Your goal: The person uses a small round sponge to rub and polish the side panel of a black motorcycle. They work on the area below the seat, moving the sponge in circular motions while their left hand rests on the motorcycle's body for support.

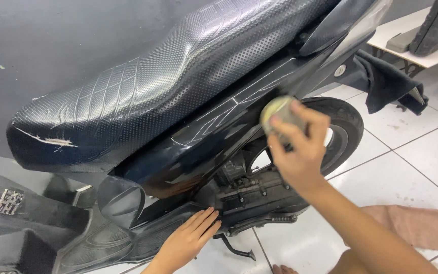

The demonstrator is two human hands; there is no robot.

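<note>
A black scooter stands side-on, its textured, scuffed seat (pixel 143 96) across the upper frame. My right hand (pixel 300 147) presses a round yellowish sponge pad (pixel 276 111) against the glossy black side panel (pixel 214 132), just in front of the rear wheel (pixel 348 127). My left hand (pixel 188 241) lies flat, fingers together, on the lower black body panel (pixel 143 238) near the footboard. The engine casing (pixel 254 195) sits between my two hands.
A side stand (pixel 236 248) reaches down to the white tiled floor (pixel 406 167). A pinkish-brown cloth (pixel 416 226) lies on the tiles at right. A dark cloth (pixel 389 83) hangs behind the wheel. A white table (pixel 406 38) stands at the top right.
</note>
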